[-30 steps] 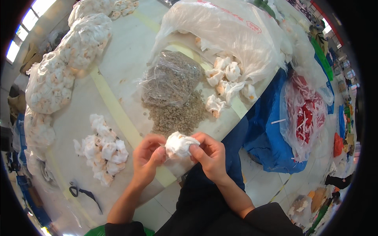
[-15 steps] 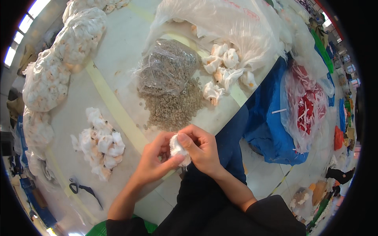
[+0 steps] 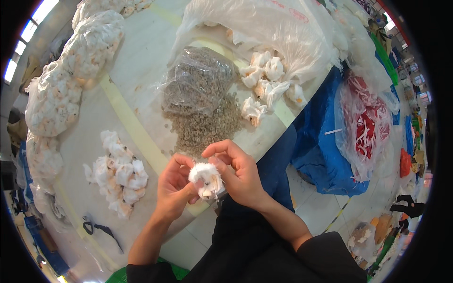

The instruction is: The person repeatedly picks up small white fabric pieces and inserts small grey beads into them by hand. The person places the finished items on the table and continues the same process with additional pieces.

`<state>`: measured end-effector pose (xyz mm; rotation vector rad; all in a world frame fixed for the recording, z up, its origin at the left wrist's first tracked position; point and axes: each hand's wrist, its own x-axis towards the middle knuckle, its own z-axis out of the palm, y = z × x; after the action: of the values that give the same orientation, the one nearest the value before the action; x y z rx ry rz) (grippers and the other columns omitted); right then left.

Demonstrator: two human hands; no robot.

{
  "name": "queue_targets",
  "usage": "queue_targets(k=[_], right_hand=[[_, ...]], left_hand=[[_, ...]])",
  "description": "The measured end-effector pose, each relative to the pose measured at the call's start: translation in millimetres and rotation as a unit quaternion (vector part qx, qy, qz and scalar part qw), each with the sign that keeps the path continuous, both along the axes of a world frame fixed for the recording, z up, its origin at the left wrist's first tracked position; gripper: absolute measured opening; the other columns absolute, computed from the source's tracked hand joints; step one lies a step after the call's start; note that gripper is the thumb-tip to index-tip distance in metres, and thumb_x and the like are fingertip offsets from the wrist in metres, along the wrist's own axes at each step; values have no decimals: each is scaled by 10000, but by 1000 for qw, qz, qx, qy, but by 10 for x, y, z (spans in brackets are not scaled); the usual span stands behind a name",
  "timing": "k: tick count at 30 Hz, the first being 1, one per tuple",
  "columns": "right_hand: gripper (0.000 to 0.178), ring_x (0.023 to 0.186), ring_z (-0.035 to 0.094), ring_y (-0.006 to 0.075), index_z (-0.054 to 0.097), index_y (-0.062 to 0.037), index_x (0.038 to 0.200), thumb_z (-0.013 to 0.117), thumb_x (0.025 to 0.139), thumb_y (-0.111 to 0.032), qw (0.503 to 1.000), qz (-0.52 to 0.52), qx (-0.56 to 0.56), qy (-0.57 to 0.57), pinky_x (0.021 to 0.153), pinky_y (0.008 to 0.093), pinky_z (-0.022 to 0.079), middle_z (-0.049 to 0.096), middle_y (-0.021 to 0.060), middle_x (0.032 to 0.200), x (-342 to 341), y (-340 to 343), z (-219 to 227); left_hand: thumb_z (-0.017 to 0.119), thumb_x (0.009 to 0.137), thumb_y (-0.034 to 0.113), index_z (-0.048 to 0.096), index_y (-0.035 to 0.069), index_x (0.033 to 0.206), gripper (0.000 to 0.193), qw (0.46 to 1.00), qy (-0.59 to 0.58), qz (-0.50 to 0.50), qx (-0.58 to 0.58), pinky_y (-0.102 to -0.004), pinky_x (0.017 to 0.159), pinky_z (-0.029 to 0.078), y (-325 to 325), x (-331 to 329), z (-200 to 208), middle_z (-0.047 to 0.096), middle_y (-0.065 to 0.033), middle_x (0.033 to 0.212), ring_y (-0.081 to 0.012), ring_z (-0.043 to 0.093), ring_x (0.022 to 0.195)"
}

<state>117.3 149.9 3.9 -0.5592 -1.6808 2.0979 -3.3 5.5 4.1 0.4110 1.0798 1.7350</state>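
Observation:
My left hand (image 3: pixel 175 186) grips a small white fluffy plush piece (image 3: pixel 206 180) between thumb and fingers, over the table's near edge. In the piece there is a rounded opening with a pinkish inside, and loose threads hang off its lower side. Just above and right of it is my right hand (image 3: pixel 237 175), thumb and forefinger brought close together at the plush's upper edge; whatever they pinch is too small to make out. Directly beyond my hands lies a heap of small translucent ring-shaped pieces (image 3: pixel 207 129), spilling from a clear plastic bag (image 3: pixel 200 80).
Left on the table are a pile of white plush pieces (image 3: pixel 120 174), dark-handled scissors (image 3: pixel 101 231) and stuffed clear bags (image 3: pixel 54 101). More plush pieces (image 3: pixel 255 111) lie by a large plastic bag (image 3: pixel 264 23). Right of the table edge stands a blue bag (image 3: pixel 316 155) with red-and-white contents.
The plush piece has turned so its opening shows, and it sits slightly left and lower. My right hand has loosened from it, its fingers lifting to the upper edge.

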Motion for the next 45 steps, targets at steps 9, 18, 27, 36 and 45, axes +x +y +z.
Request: queue_targets(k=[9, 18, 27, 36, 45], right_hand=[[287, 865, 612, 161, 647, -49, 1275, 680, 1010, -155, 979, -17, 201, 41, 854, 334, 496, 653, 52, 923, 50, 43, 95], [276, 657, 611, 208, 660, -69, 1241, 712, 976, -127, 960, 15, 279, 17, 642, 339, 491, 647, 44, 778, -21, 115, 34], [323, 653, 614, 168, 625, -44, 1270, 725, 964, -68, 943, -14, 323, 84, 621, 313, 508, 638, 64, 785, -112, 144, -116], [153, 591, 618, 228, 712, -47, 987, 751, 929, -183, 879, -108, 460, 68, 576, 319, 490, 626, 68, 724, 155, 266, -86], [114, 589, 611, 306, 637, -43, 871, 721, 926, -96, 890, -74, 449, 31, 538, 393, 469, 612, 95, 720, 20, 26, -71]], left_hand=[[636, 934, -12, 422, 38, 1417, 531, 999, 5, 36, -20, -225, 512, 431, 53, 50, 56, 664, -92, 952, -92, 566, 622], [693, 980, 99, 483, 63, 1362, 437, 995, -95, 17, 7, -215, 505, 400, 52, 47, -25, 681, -81, 937, -77, 526, 586], [651, 985, -4, 574, 65, 1125, 174, 991, -124, 3, 50, -198, 510, 342, -51, 20, -81, 598, -10, 939, -40, 429, 593], [638, 937, -102, 674, -38, 1141, 217, 951, 267, 153, -44, -268, 691, 557, -26, 156, -66, 692, -114, 1147, -130, 658, 874], [643, 901, -106, 656, -33, 1183, 292, 910, 383, 157, 3, -288, 730, 576, -41, 222, -247, 681, -212, 1175, -184, 703, 808]])
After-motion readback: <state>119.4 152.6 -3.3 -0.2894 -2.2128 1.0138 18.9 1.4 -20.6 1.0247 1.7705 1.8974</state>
